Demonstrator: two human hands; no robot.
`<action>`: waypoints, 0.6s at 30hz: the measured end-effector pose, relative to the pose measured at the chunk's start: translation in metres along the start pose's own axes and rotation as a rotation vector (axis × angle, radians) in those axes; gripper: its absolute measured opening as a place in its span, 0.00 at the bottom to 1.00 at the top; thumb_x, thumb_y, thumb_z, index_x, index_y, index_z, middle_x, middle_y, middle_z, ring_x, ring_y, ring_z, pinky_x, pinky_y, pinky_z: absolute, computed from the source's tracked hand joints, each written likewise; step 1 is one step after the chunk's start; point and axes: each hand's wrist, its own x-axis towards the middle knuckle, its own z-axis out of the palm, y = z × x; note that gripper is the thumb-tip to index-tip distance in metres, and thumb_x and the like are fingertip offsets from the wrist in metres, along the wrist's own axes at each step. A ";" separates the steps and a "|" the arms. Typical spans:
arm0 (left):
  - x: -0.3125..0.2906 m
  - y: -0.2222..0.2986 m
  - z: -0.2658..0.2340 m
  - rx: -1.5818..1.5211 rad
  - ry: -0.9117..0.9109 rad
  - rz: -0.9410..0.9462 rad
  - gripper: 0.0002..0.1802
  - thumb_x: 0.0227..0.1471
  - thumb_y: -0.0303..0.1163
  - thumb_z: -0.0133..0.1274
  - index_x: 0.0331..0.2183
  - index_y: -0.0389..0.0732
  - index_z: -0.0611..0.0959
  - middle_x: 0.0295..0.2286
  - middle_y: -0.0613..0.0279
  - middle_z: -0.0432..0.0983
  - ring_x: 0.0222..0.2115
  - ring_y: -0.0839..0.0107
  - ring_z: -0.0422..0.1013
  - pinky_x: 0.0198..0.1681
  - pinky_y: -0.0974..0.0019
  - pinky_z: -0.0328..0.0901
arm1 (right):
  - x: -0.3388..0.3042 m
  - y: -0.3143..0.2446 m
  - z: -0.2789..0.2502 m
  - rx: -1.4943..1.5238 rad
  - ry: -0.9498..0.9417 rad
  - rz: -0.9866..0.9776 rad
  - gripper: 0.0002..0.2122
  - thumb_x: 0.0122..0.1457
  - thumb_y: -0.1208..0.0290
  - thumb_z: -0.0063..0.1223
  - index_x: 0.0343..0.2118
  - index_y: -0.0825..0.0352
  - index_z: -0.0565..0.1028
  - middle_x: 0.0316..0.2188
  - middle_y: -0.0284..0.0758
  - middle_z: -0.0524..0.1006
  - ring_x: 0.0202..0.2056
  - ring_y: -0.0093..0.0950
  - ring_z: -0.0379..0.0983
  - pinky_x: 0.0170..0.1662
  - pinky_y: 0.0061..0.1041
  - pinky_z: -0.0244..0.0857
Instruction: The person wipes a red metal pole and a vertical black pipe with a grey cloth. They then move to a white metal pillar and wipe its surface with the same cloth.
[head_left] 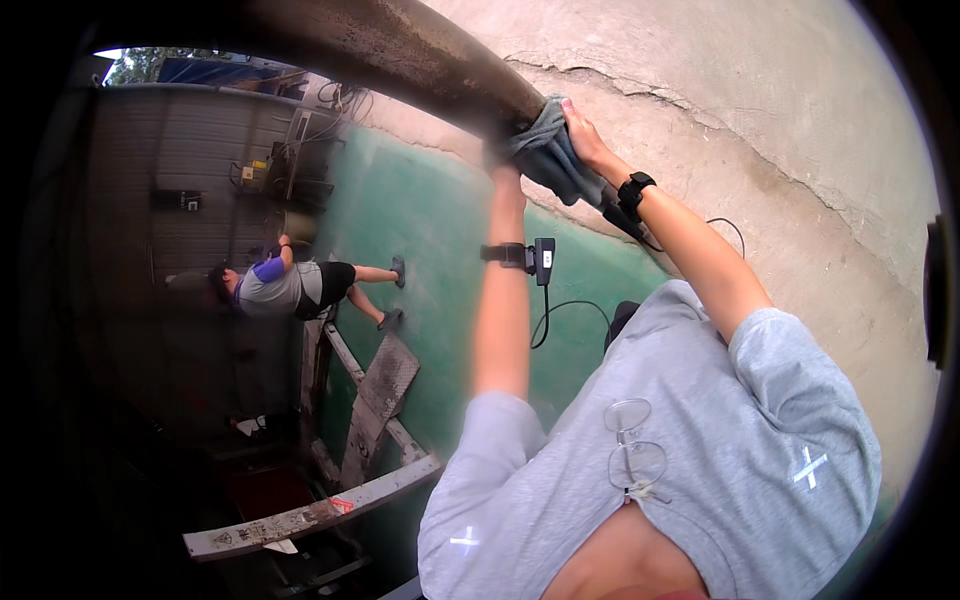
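Note:
A thick, rusty brown pipe [430, 62] slants down from the upper left, and a grey-blue cloth [553, 150] is bunched around its near end. Against the right side of the cloth my right hand [588, 138] is closed, its fingers bent over the fabric. My left hand [507, 180] reaches up to the pipe's underside beside the cloth. Its fingers are hidden and smeared there. Both wrists carry black straps; a small black device [543, 261] with a cable sits on the left one.
Another person [300, 285] stands on the green floor [430, 220] at the left. Below them lie a weathered board [380, 395] and a pale metal beam [310, 515]. Cracked concrete [780, 170] spreads across the right. Eyeglasses [637, 462] hang from my grey shirt's collar.

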 end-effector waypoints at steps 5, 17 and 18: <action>0.028 -0.042 -0.044 0.591 0.069 -0.073 0.18 0.51 0.46 0.39 0.39 0.47 0.73 0.30 0.68 0.73 0.23 0.75 0.68 0.16 0.73 0.59 | -0.014 0.005 -0.024 0.238 -0.340 0.139 0.16 0.53 0.68 0.38 0.43 0.68 0.69 0.41 0.39 0.72 0.44 0.25 0.65 0.48 0.23 0.57; -0.031 -0.001 -0.054 -0.407 -0.306 0.172 0.12 0.49 0.34 0.43 0.30 0.37 0.77 0.30 0.53 0.75 0.30 0.62 0.72 0.34 0.63 0.70 | -0.024 -0.066 -0.042 -0.374 -0.439 -0.478 0.17 0.51 0.71 0.46 0.44 0.72 0.64 0.43 0.49 0.68 0.46 0.40 0.64 0.50 0.32 0.56; -0.022 0.007 -0.061 -0.453 -0.328 0.237 0.12 0.49 0.34 0.43 0.30 0.36 0.77 0.30 0.53 0.75 0.31 0.61 0.72 0.35 0.62 0.70 | -0.022 -0.075 -0.040 -0.297 -0.448 -0.304 0.19 0.53 0.63 0.48 0.43 0.71 0.64 0.42 0.49 0.69 0.46 0.42 0.65 0.48 0.33 0.57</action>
